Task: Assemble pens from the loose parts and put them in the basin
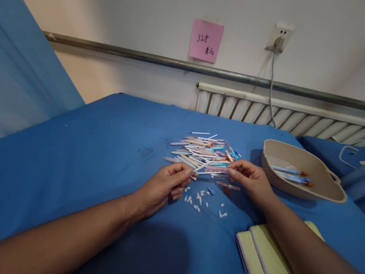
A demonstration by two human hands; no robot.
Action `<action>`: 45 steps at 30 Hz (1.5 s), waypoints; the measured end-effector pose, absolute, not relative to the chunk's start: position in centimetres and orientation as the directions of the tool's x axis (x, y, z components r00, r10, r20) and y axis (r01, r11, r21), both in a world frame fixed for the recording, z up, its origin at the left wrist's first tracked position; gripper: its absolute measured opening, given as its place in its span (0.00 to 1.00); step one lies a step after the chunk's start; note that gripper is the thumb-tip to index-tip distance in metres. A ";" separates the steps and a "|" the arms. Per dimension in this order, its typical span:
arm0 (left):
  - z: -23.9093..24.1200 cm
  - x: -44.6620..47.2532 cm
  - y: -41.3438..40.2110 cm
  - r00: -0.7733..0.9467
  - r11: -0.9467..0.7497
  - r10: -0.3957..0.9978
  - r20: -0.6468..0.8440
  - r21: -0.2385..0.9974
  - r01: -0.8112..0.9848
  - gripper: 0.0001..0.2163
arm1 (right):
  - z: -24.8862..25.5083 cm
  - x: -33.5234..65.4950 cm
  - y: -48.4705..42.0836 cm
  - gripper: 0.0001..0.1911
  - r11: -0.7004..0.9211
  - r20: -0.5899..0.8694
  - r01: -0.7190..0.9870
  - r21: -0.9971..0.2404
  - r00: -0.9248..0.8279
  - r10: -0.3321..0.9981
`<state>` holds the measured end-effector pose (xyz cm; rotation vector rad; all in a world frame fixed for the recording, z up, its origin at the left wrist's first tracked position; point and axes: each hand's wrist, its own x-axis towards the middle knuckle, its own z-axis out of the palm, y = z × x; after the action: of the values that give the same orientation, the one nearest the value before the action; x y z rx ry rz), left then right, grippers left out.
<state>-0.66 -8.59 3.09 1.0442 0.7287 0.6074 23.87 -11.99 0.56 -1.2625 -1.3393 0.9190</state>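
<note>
A heap of pen parts (205, 154), barrels, refills and caps in blue, orange and white, lies on the blue cloth (103, 160). My left hand (163, 186) pinches a thin white refill (200, 167) at the near edge of the heap. My right hand (251, 179) is closed in a pinch on a clear pen barrel (216, 169) right beside it. Small white and blue bits (201, 198) are scattered between my wrists.
A beige oval tray (309, 184) at the right holds a few assembled blue pens (291, 174). A yellow-green folded pad (264, 259) lies under my right forearm. A radiator, a rail, a pink note (206, 41) and a wall socket with cable stand behind.
</note>
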 end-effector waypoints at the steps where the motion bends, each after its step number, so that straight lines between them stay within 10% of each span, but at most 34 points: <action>1: 3.2 -0.7 -8.6 0.616 0.379 0.749 -0.244 0.920 -0.097 0.13 | 0.5 23.9 -12.0 0.16 0.151 0.169 0.185 -0.971 0.081 0.982; 27: 3.1 -0.7 -8.3 0.640 0.452 0.714 -0.285 0.885 -0.111 0.09 | 0.0 24.2 -12.0 0.12 0.176 0.183 0.074 -0.982 0.096 0.978; 45: 3.1 -1.1 -7.8 0.537 -0.301 0.842 0.041 0.863 0.406 0.11 | 0.1 23.7 -12.3 0.11 0.184 0.187 0.133 -0.974 0.010 0.982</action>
<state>-1.07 -7.76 3.13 1.9111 1.0185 0.6366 23.72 -12.28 0.08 -1.1733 -1.3708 0.9884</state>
